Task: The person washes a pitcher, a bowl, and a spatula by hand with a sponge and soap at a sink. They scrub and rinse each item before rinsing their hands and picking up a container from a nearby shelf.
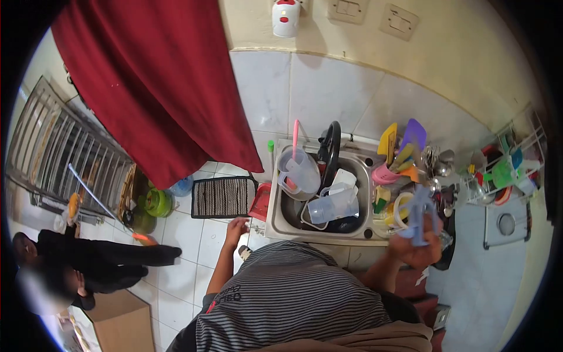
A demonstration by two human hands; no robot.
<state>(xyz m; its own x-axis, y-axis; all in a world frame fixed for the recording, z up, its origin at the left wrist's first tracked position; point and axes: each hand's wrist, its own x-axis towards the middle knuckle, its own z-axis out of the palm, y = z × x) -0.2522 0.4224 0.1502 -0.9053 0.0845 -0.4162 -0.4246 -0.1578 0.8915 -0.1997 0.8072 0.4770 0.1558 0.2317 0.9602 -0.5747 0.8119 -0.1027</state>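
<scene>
My right hand (pixel 417 246) is closed on a light blue-grey plastic object (pixel 421 218), blurred, at the right end of the sink (pixel 280 230). My left hand (pixel 236 229) hangs over the floor left of the sink, its fingers somewhat apart and holding nothing. In the sink basin lie a clear plastic pitcher (pixel 328 208) and other dishes. A clear container with a pink-handled tool (pixel 295 136) stands at the sink's left side. Behind my right hand are a pink holder (pixel 384 175) with colourful utensils and a yellow-and-green sponge (pixel 382 198).
A black faucet (pixel 332 141) rises behind the basin. Wire rack (pixel 531 146) with items is at right. A red curtain (pixel 158 76) hangs at left, above a striped mat (pixel 224 197) and green gas cylinder (pixel 158 202). Another person (pixel 105 255) stands at far left with a long-handled tool.
</scene>
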